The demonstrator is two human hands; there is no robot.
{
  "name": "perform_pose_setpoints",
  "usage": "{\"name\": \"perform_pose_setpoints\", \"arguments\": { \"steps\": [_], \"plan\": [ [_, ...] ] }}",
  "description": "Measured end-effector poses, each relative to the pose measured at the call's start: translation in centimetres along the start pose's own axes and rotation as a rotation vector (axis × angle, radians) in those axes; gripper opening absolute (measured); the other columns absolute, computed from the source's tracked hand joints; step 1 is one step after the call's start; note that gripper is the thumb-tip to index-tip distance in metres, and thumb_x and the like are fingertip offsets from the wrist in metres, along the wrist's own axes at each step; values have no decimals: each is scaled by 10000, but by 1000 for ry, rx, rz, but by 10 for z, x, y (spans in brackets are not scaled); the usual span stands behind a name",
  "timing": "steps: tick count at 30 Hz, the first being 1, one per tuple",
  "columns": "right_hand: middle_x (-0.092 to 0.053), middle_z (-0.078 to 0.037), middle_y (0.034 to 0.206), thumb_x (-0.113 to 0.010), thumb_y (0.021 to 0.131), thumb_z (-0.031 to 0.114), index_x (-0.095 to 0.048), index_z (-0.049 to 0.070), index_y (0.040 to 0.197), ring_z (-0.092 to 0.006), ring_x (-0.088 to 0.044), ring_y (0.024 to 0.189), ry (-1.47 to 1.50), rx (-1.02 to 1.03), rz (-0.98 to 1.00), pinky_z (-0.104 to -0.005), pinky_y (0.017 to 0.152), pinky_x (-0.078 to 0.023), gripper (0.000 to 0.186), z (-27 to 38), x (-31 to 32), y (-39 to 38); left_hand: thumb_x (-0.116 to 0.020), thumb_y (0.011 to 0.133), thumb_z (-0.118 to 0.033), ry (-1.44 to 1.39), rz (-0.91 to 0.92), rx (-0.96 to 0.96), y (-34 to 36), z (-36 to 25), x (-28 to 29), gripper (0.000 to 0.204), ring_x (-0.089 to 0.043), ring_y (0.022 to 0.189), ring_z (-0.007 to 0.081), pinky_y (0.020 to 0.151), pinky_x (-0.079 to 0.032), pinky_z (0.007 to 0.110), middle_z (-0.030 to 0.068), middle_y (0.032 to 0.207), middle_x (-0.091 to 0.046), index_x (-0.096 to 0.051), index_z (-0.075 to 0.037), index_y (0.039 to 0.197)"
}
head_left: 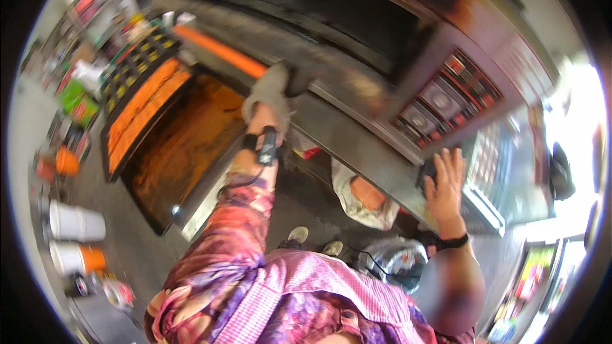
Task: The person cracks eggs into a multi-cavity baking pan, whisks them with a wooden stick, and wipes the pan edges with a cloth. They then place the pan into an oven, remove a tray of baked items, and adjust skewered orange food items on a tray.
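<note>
My left hand (271, 92) is covered by a grey glove or cloth and reaches to the front ledge of a deck oven. A long orange bar (217, 49) runs up to the glove from the left, at the oven mouth. Motion blur and the covering hide my fingers, so their grip cannot be made out. Below that wrist lies a large dark-rimmed tray (191, 146) with a browned, orange-stained surface. Bare and with fingers spread, my right hand (446, 181) is at the right end of the steel ledge (376, 169), below the oven's control panel (449, 99).
The dark oven opening (319, 9) spans the top. Left stands a tray with an orange slab (146, 114), beside a black-and-yellow patterned one. White buckets (76, 223) stand at far left. Under the ledge sits a whitish sack (363, 194); a clear plastic bag (392, 258) lies nearer me.
</note>
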State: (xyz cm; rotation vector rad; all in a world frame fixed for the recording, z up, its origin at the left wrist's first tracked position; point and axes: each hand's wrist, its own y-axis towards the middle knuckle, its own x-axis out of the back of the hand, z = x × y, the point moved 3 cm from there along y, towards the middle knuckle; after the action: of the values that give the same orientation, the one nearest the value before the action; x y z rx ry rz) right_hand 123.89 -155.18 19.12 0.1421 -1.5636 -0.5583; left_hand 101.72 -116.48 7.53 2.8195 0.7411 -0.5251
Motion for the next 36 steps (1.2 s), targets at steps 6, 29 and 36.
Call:
{"name": "perform_pose_setpoints", "arguments": {
  "steps": [6,29,36],
  "plan": [
    [-443,-222,1345,-656,762,119,-457,22,1281,-399,-372,1280,308,-577,160,-435,1083,-306,564,-53,-114,-106,-711,804,-168,-698,-1685,-930,12,70,5,271,-601,787,210,698,-495,327,95,869,-622,-570,-30,991],
    [-194,-286,1466,-728,775,258,-104,-2,1449,-442,-379,1273,-54,-683,463,-430,1031,-389,954,-128,-243,-146,-538,934,-168,-683,-2082,-1293,126,148,-310,331,-566,1081,286,962,-474,410,166,1183,-575,-495,9,1210],
    [-524,-315,1165,-613,714,86,-145,-91,1372,-410,-560,1078,470,-1211,359,-423,906,-471,827,-124,-272,-162,-501,938,-161,-647,-2092,-1649,93,168,-430,280,-531,1124,317,1016,-421,439,179,1209,-548,-502,22,1149]
  ]
}}
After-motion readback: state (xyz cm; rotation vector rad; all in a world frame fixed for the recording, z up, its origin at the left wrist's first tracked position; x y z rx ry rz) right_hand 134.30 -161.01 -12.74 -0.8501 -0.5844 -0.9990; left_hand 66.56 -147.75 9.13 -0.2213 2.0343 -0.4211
